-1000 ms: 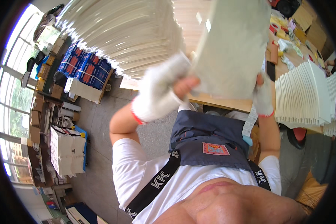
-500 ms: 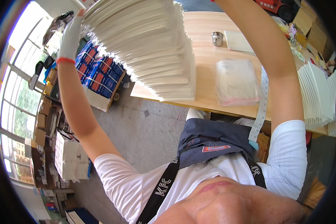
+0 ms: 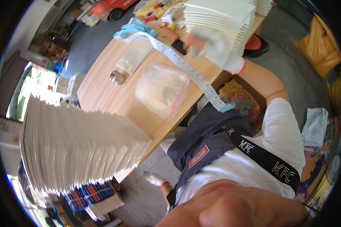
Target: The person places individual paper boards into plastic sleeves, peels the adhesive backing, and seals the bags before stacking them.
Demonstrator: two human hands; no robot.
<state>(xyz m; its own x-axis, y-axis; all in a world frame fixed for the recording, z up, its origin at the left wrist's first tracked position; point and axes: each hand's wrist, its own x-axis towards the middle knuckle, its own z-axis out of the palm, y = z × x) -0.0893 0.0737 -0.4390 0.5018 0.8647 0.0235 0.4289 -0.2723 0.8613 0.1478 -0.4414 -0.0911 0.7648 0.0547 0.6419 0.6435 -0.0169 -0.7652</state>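
While the view is sweeping from the left edge, a tall stack of white sheets (image 3: 79, 147) is filling that side, its many thin edges fanning into a ribbed, papery face and its bulk overhanging the near corner of the wooden table (image 3: 102, 96). Below it, the left hand (image 3: 154, 179), in a white knit glove with a red cuff, is hanging low beside the table's edge, apart from everything; it is too small and blurred to tell whether its fingers are curled or loose.

Moving rightward, a small round metal object (image 3: 117, 77) is lying on the pale wood, and near it a flat clear plastic bag (image 3: 163, 90) with a reddish seal strip is resting limp and glossy. A long white strip of labels (image 3: 185, 68) is running diagonally across the table, from the far clutter down over the near edge.

Further right, the right hand (image 3: 216, 48), also gloved in white, is reaching up and away from the body toward a second stack of white cards (image 3: 221, 19). That stack is lying just beyond the fingertips, its long edges running across the far end of the table, so the right hand is much the nearer one. Motion blur is smearing the glove; its fingers are looking spread toward the lower cards, but I cannot tell whether they are gripping.
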